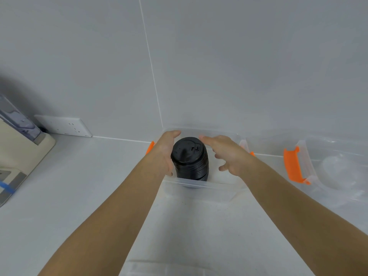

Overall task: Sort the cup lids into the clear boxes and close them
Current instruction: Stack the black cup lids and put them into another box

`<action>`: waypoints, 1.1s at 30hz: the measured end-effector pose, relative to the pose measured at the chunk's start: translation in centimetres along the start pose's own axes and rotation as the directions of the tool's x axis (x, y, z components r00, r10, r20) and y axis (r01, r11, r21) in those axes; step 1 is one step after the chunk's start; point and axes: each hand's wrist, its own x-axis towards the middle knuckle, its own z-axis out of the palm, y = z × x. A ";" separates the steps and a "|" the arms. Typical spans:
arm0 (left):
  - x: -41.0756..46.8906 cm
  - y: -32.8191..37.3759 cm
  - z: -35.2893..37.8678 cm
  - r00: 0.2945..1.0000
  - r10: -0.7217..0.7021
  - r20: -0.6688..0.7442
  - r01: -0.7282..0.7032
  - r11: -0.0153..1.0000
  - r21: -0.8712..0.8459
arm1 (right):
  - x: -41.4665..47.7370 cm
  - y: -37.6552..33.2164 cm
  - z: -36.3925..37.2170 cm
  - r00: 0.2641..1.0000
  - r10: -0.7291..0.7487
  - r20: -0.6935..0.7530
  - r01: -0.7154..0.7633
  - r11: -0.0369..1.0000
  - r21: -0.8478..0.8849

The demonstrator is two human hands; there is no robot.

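Observation:
A tall stack of black cup lids [190,158] stands upright inside a lidless clear box [201,183] with orange latches, set against the wall. My left hand [165,154] rests flat against the stack's left side, fingers reaching over the box's far rim. My right hand [225,154] hovers just right of the stack with fingers spread, apart from the lids. A second clear box [338,172] with an orange latch [293,166] sits to the right and holds clear lids, which are hard to make out.
A white countertop [89,186] meets a grey tiled wall. A wall socket [63,125] sits low on the left. A beige appliance [18,148] stands at the left edge. A clear box lid [209,246] lies on the counter below the box.

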 end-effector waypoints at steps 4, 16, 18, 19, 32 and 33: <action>-0.1 0.1 0.0 0.996 -0.079 0.035 0.082 0.991 -0.103 | -0.1 0.3 -0.4 0.996 0.083 0.014 -0.084 0.987 0.136; 1.5 -0.6 -0.2 0.979 -0.167 0.116 0.187 0.962 -0.197 | 0.1 0.8 0.0 0.977 0.172 0.126 -0.190 0.972 0.142; 2.1 -0.7 -0.3 0.969 -0.203 0.141 0.229 0.951 -0.209 | 0.2 0.7 0.2 0.967 0.200 0.160 -0.221 0.967 0.129; 2.2 -0.7 -0.3 0.967 -0.210 0.144 0.236 0.950 -0.203 | 0.2 0.7 0.2 0.964 0.207 0.167 -0.227 0.967 0.114; 1.7 0.4 0.5 0.975 -0.186 0.123 0.185 0.982 0.025 | 0.6 1.2 0.2 0.931 0.248 0.268 -0.241 0.969 -0.059; 1.7 0.4 0.5 0.977 -0.184 0.111 0.179 0.983 0.047 | 0.5 1.1 0.0 0.934 0.245 0.258 -0.241 0.969 -0.047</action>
